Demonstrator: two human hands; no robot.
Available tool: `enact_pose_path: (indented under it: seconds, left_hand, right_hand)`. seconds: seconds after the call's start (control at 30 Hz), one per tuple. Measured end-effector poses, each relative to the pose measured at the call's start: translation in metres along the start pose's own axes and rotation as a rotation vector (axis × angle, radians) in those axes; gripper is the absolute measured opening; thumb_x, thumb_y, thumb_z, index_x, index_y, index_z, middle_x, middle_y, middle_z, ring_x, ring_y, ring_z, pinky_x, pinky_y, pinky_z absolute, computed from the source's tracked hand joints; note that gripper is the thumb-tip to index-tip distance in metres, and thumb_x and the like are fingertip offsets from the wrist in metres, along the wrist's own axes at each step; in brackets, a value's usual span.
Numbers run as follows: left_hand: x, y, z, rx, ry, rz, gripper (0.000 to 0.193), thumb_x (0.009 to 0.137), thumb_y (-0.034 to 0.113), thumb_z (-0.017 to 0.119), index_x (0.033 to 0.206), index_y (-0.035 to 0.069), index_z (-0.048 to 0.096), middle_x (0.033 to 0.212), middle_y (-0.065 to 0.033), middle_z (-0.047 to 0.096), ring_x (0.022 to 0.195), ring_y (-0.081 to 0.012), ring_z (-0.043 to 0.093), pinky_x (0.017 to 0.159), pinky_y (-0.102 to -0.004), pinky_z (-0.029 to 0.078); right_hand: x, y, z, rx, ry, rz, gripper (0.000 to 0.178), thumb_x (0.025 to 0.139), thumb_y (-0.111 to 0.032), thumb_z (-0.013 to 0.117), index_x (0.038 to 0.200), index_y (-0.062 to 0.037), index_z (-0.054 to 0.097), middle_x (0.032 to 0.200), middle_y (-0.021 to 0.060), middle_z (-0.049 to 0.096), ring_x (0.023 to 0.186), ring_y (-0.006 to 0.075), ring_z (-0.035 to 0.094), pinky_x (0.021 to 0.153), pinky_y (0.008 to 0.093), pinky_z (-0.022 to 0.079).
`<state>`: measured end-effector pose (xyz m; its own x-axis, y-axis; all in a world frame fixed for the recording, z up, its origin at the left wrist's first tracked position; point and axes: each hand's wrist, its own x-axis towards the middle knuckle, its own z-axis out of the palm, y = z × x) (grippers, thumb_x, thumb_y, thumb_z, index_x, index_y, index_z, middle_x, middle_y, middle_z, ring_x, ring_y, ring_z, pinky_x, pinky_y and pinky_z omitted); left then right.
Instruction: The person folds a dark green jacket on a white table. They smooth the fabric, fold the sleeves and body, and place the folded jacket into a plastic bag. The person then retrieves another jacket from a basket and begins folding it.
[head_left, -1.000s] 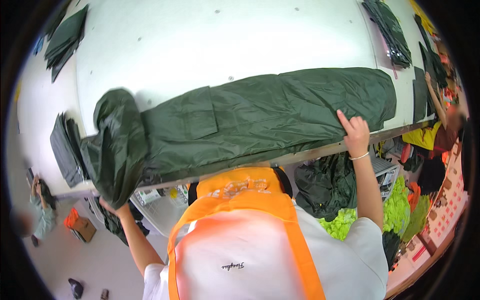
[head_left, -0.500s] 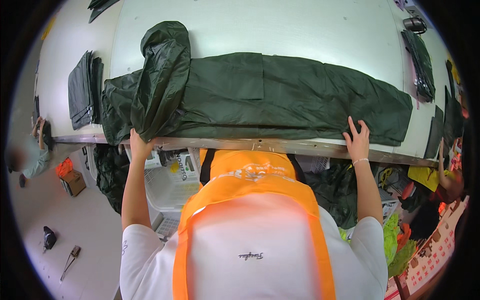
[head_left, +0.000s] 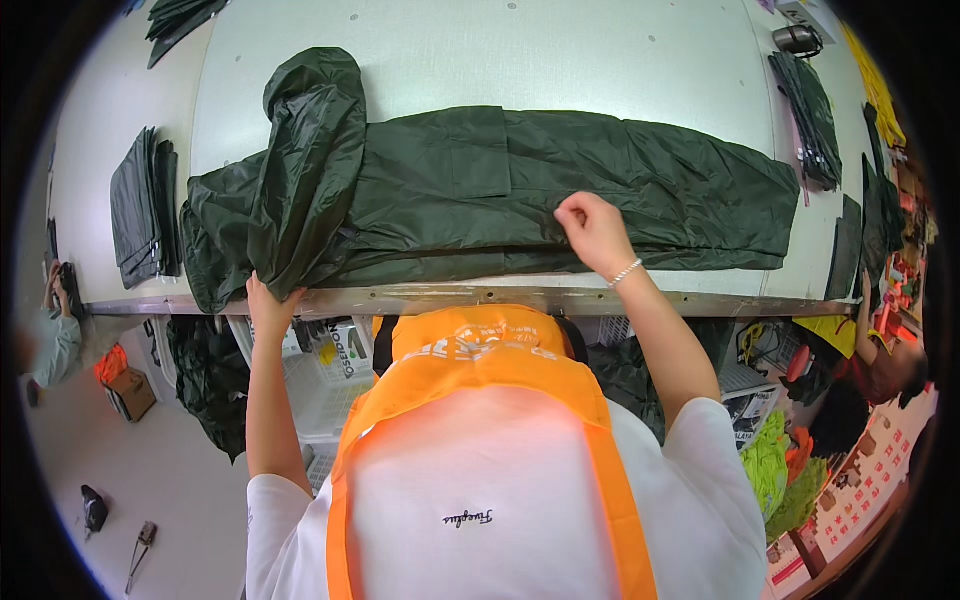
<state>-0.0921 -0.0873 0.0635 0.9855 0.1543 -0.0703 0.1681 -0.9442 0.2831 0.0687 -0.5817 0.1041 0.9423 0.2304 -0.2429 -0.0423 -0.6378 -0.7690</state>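
Observation:
A dark green raincoat-like garment (head_left: 560, 160) of thin, shiny fabric lies stretched sideways along the near edge of the table. At its left end, a bunched sleeve-like or hood-like part (head_left: 310, 150) lies across it and reaches beyond its far edge. My left hand (head_left: 270, 302) pinches the near edge of the fabric below that bunched part, by the table rim. Over the right half of the garment is my right hand (head_left: 597, 235), its fingers curled in and nothing visible in them. The curled fingertips are partly hidden.
Folded dark green packs (head_left: 145, 210) lie at the left and more packs (head_left: 808, 120) at the right. A metal strip (head_left: 480, 298) edges the pale table. White baskets (head_left: 320, 390) stand underneath. Other people work at the far left (head_left: 55, 335) and far right (head_left: 890, 365).
My right hand has left the garment's near right edge, moved left and inward over the fabric, and curled its fingers. My left hand keeps its place on the near edge.

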Motion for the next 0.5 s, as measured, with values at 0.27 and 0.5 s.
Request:
enact_pose_path:
  seconds: [0.27,0.5]
  left_hand:
    - [0.003,-0.004,0.003,-0.014,-0.037,-0.032,0.052,0.061,0.018,0.079,0.11,0.011,0.063,0.122,-0.0162,0.052,0.106,-0.0412,0.047,0.09,-0.0468,0.041]
    - [0.008,-0.001,0.001,0.013,-0.046,0.017,0.052,0.061,0.018,0.079,0.11,0.01,0.063,0.121,-0.0166,0.053,0.105,-0.0411,0.047,0.09,-0.0465,0.041]
  right_hand:
    - [-0.011,0.044,-0.045,0.626,0.439,0.181,0.013,0.093,-0.015,0.056,0.09,-0.0026,0.06,0.082,0.0022,0.062,0.071,0.0095,0.057,0.064,0.0233,0.047]
    - [0.009,0.011,-0.019,-0.026,0.291,-0.144,0.029,0.078,-0.017,0.072,0.103,-0.0073,0.062,0.099,0.0098,0.057,0.088,0.024,0.057,0.076,0.0323,0.049]
